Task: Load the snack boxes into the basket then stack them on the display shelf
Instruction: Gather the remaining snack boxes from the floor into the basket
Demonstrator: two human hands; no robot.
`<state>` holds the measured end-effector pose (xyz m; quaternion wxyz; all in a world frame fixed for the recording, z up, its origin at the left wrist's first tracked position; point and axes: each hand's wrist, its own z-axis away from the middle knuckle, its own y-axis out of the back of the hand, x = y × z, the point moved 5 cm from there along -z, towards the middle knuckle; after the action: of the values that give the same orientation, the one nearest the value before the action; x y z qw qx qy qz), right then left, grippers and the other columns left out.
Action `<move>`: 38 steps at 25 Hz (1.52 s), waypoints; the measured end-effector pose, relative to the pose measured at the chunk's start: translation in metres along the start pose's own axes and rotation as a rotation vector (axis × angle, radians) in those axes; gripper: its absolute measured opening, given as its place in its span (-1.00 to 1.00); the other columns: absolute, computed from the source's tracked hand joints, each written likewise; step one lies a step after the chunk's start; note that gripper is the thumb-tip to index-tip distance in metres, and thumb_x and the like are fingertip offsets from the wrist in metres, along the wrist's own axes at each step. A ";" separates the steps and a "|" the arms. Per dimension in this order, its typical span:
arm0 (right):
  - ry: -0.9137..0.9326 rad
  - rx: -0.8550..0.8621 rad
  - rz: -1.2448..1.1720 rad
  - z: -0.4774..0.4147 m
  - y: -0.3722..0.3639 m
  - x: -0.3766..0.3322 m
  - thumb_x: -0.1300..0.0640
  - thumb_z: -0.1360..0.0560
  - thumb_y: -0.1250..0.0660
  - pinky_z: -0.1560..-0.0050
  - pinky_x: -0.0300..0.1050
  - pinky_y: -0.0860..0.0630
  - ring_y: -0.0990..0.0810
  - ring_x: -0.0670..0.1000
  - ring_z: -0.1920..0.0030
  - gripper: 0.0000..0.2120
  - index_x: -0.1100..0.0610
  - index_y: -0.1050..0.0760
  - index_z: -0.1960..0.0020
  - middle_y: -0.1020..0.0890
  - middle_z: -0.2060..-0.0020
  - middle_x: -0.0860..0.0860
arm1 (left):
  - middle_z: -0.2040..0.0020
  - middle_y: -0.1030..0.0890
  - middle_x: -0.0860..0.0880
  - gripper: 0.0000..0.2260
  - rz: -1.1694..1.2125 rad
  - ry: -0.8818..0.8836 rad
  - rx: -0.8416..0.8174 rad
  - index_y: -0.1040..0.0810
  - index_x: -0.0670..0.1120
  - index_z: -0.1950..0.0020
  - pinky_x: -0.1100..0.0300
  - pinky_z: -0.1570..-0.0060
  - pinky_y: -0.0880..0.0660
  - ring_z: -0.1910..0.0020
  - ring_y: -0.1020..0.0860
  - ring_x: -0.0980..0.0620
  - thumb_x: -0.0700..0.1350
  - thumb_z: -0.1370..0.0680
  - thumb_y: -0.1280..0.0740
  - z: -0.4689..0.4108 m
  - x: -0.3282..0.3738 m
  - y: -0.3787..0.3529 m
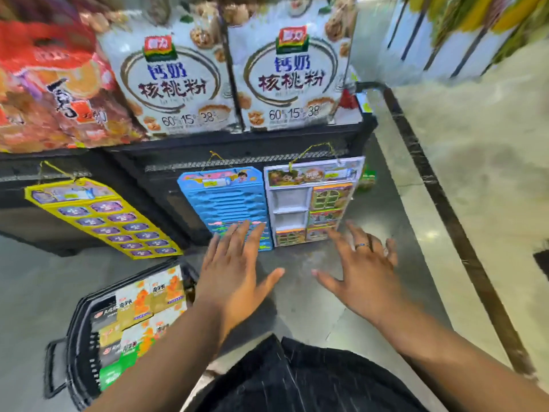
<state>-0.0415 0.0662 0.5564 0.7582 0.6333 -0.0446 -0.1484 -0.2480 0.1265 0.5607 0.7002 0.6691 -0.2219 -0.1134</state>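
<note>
A black basket (76, 337) stands on the floor at lower left, filled with several snack boxes (142, 310) in white, orange, gold and green. My left hand (234, 269) hovers above the floor just right of the basket, fingers spread, holding nothing. My right hand (362, 269) hovers beside it, also spread and empty, a ring on one finger. Both hands are in front of the black display shelf (231, 141), which carries two large white walnut-powder packs (178, 78) and red snack packs (50, 93).
Toy cards hang on the shelf front: a yellow one (101, 218), a blue one (225, 197) and a white one (315, 200). Grey floor lies below the hands. A dark strip (445, 209) runs along the pale aisle floor at right. The image is motion-blurred.
</note>
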 end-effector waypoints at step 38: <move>-0.090 -0.220 -0.137 -0.438 0.125 0.501 -0.27 -0.45 -0.34 -0.48 0.19 -0.06 -0.12 0.15 -0.51 -0.13 -0.14 0.10 -0.57 0.02 -0.57 0.02 | -0.49 -0.34 -0.12 -0.19 -0.019 -0.198 -0.235 -0.21 -0.02 -0.53 -0.18 -0.43 -0.27 -0.46 -0.32 -0.20 0.33 -0.37 -0.26 -0.568 0.392 -0.086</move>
<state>0.5681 0.3598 0.5329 0.8084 0.5406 -0.0188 -0.2319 0.3696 0.4448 0.5346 0.7473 0.5701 -0.2688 -0.2106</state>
